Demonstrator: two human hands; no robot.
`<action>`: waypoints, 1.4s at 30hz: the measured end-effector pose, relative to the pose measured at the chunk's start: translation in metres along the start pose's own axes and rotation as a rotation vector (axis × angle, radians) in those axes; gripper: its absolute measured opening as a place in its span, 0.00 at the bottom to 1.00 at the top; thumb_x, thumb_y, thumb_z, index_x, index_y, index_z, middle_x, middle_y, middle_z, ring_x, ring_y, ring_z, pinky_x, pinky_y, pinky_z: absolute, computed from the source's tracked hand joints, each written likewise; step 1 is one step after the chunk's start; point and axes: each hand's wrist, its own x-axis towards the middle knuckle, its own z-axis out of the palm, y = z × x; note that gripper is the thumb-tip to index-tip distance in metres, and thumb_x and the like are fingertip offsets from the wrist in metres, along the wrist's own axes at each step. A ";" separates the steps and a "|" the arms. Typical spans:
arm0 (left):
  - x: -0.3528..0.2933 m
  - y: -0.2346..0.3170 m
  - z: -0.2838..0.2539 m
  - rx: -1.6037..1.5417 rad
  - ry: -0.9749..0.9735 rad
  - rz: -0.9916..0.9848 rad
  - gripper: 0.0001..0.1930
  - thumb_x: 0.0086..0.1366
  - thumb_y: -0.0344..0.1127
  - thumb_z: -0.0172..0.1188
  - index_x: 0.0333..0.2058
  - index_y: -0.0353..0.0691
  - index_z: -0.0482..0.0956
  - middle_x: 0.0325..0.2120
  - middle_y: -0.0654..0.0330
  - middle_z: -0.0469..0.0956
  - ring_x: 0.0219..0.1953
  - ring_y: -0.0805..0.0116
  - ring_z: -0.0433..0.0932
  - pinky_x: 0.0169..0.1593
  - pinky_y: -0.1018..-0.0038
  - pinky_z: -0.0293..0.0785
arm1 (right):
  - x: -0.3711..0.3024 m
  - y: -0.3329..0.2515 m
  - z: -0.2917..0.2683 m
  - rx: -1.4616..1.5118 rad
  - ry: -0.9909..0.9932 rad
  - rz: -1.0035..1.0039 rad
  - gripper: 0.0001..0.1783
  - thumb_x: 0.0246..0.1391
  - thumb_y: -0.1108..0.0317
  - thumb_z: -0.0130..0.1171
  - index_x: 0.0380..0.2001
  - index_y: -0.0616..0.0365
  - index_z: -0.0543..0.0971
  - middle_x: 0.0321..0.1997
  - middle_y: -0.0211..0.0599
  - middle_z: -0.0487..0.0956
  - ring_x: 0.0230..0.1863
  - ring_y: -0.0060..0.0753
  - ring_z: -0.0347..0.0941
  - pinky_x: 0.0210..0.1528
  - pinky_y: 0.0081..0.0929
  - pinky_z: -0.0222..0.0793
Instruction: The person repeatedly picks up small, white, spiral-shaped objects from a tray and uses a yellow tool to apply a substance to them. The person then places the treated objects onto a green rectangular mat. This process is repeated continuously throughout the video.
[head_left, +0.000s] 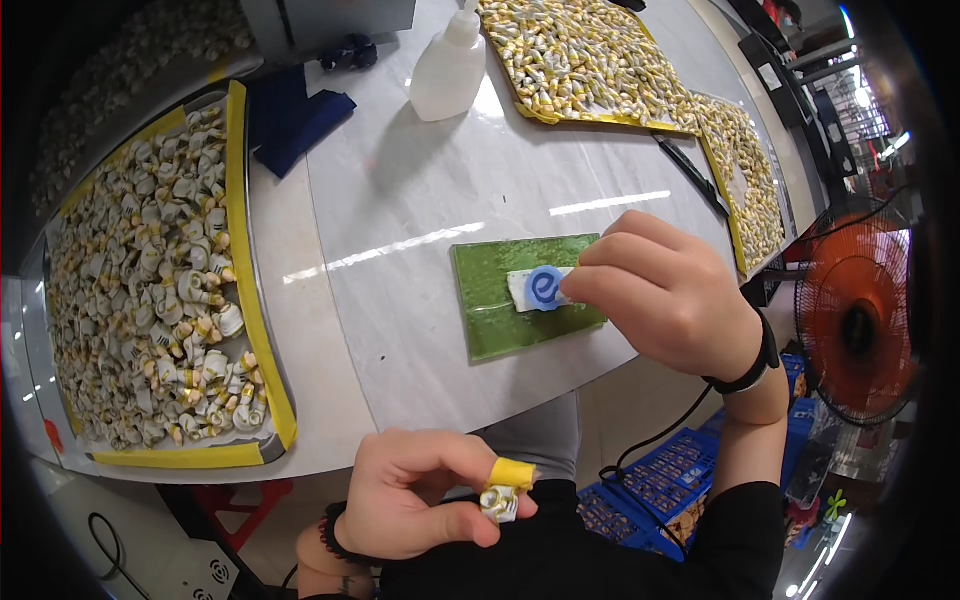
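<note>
My left hand [410, 495], low in front of my body, pinches a small white-and-gold figurine [498, 504] between thumb and index finger. A yellow wrap [514, 473] sits around that index finger near its tip. Over the table my right hand [665, 290] has its thumb and fingers pinched together at the right side of a round light-blue piece [544, 288] marked with a dark blue curl. Whatever the fingertips hold is hidden. That round piece lies on a white strip [519, 293], which rests on a green rectangular slab [480, 335].
A yellow-edged tray [236, 200] of many figurines stands at left. More trays [590, 122] of small gold-and-white pieces lie at back right, beside a black cutter knife [692, 172]. A white squeeze bottle [448, 75], dark blue cloth [303, 130], orange fan [858, 320] and blue crates [650, 480] surround me.
</note>
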 end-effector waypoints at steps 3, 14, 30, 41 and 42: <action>0.001 -0.001 0.003 -0.125 0.046 -0.020 0.17 0.53 0.28 0.66 0.40 0.26 0.73 0.36 0.49 0.78 0.40 0.63 0.79 0.46 0.68 0.75 | 0.002 -0.005 0.003 -0.030 -0.017 -0.028 0.14 0.29 0.77 0.58 0.27 0.61 0.77 0.26 0.34 0.73 0.27 0.33 0.71 0.26 0.27 0.69; 0.008 0.001 0.005 -0.192 0.085 -0.166 0.17 0.59 0.38 0.62 0.37 0.29 0.72 0.31 0.52 0.79 0.33 0.69 0.80 0.39 0.75 0.77 | 0.012 -0.036 -0.011 0.410 0.337 0.021 0.05 0.34 0.75 0.63 0.21 0.56 0.82 0.21 0.29 0.74 0.21 0.24 0.68 0.22 0.16 0.64; 0.021 0.003 0.005 -0.389 -0.100 -0.401 0.15 0.62 0.42 0.59 0.35 0.32 0.71 0.28 0.58 0.77 0.31 0.73 0.79 0.39 0.75 0.76 | 0.017 -0.046 0.000 0.490 0.401 -0.202 0.07 0.31 0.73 0.61 0.20 0.61 0.82 0.25 0.31 0.77 0.24 0.24 0.70 0.23 0.15 0.65; 0.019 0.004 0.018 0.316 0.111 0.190 0.16 0.53 0.28 0.67 0.39 0.28 0.74 0.31 0.57 0.78 0.33 0.75 0.77 0.39 0.79 0.73 | 0.002 -0.056 -0.007 0.469 0.361 -0.051 0.09 0.35 0.72 0.63 0.26 0.59 0.82 0.25 0.30 0.76 0.24 0.25 0.69 0.22 0.17 0.64; 0.020 0.003 0.017 0.344 0.093 0.218 0.17 0.51 0.28 0.69 0.38 0.28 0.75 0.31 0.57 0.78 0.33 0.74 0.77 0.38 0.80 0.73 | -0.001 -0.059 -0.010 0.458 0.355 -0.036 0.09 0.36 0.72 0.63 0.27 0.59 0.82 0.26 0.30 0.76 0.24 0.25 0.69 0.22 0.17 0.64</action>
